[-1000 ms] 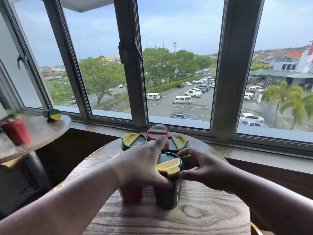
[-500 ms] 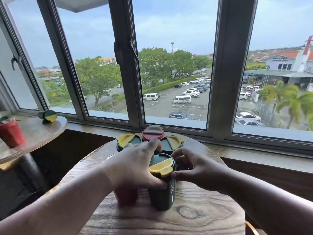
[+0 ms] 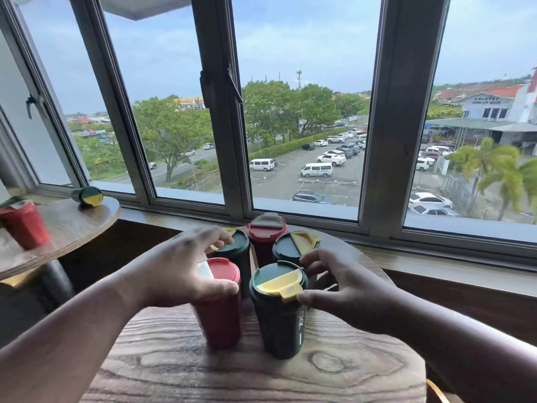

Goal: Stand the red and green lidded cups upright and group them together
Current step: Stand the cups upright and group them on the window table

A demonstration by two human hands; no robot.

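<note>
Several lidded cups stand upright in a tight cluster on the round wooden table (image 3: pixel 180 365). At the front are a red cup (image 3: pixel 222 321) and a dark green cup with a yellow lid flap (image 3: pixel 280 318). Behind them stand a green cup (image 3: pixel 236 248), a red cup (image 3: pixel 266 232) and another green cup (image 3: pixel 293 245). My left hand (image 3: pixel 183 266) hovers over the front red cup with fingers spread, its thumb at the lid's rim. My right hand (image 3: pixel 334 282) is beside the front green cup with fingers apart, its thumb touching the yellow flap.
A second wooden table (image 3: pixel 66 228) at the left carries a red cup (image 3: pixel 24 226), which leans, and a green cup lying on its side (image 3: pixel 87 196). A window sill (image 3: pixel 436 257) and window frames run close behind both tables. A dark gap separates the two tables.
Both hands have let go of the front green cup's lid. My left hand has drawn left and up, uncovering the front red cup. My right hand has opened.
</note>
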